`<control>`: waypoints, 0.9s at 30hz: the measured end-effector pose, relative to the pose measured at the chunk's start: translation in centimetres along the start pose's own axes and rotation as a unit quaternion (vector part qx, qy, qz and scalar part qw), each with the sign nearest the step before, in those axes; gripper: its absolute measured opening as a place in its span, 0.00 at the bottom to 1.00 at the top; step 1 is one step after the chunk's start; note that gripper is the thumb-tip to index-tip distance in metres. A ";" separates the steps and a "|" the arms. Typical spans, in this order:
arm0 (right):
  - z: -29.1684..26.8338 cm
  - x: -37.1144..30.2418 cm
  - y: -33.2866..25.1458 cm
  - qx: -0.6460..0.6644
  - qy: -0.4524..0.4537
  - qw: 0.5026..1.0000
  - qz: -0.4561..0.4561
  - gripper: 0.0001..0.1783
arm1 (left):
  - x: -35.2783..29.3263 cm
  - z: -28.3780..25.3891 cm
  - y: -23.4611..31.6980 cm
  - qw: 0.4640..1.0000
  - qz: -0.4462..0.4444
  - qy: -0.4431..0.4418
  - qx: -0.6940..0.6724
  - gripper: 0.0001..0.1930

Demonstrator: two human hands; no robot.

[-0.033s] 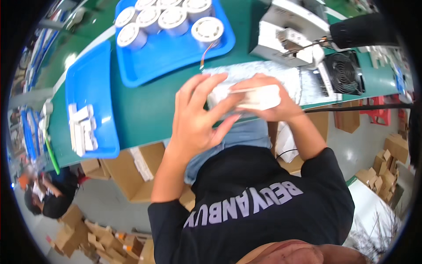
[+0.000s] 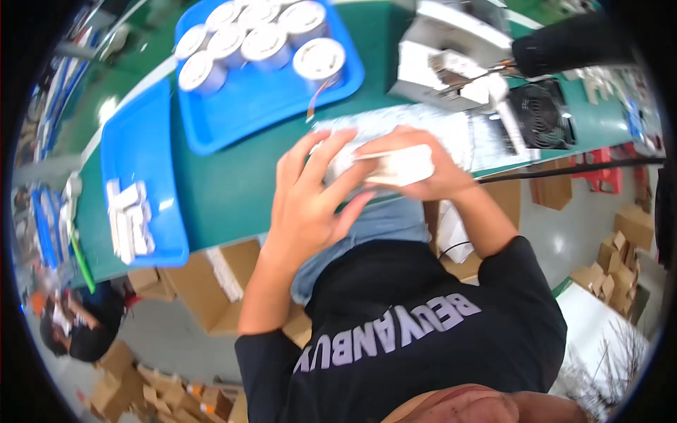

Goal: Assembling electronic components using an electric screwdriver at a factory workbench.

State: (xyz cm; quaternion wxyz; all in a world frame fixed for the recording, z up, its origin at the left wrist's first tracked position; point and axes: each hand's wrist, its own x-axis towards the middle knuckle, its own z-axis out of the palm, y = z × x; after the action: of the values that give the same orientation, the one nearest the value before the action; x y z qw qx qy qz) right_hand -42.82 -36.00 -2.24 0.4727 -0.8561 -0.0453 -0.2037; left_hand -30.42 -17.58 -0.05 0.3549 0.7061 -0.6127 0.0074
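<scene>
In front of my body, above the table's near edge, my right hand point(image 2: 430, 166) is closed around a pale, box-like white plastic part point(image 2: 409, 166). The part is blurred, so its exact kind does not show. My left hand point(image 2: 310, 187) grips its left side, fingers curved over it and thumb below. Some of the part is hidden behind the fingers. Beyond my hands, a blue tray point(image 2: 233, 130) carries several white cylindrical units point(image 2: 319, 60); from the nearest right one hangs a thin coloured wire lead point(image 2: 315, 100).
At the left, another blue tray point(image 2: 156, 162) holds small white pieces point(image 2: 130, 218). A silvery sheet point(image 2: 451, 130) covers part of the green table point(image 2: 218, 187). To the right are a soldering iron point(image 2: 469, 81) and a black fan point(image 2: 541, 114). Cardboard boxes point(image 2: 211, 289) stand below; a person point(image 2: 84, 321) is far left.
The whole view has shifted slightly, with the trays and tools lower and further left in the picture. Both hands stay around the white plastic part.
</scene>
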 end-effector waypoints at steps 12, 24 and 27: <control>2.2 -1.6 0.8 -0.029 -0.033 0.999 -0.024 0.24 | -2.1 0.7 -3.1 0.952 -0.077 -0.031 -0.294 0.10; 2.5 -1.6 0.7 -0.019 -0.009 0.999 0.034 0.23 | -3.4 5.1 -2.7 0.873 -0.239 0.186 -0.383 0.08; 0.8 -1.6 -1.3 -0.050 0.086 0.995 -0.017 0.21 | -2.4 6.2 -1.6 0.871 -0.200 0.255 -0.368 0.09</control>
State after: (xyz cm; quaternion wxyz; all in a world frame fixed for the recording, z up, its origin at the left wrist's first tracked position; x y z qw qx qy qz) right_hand -44.37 -34.46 -2.19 0.4284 -0.8570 -0.0091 -0.2864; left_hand -32.28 -18.68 -6.56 0.7272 0.6051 -0.3050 -0.1095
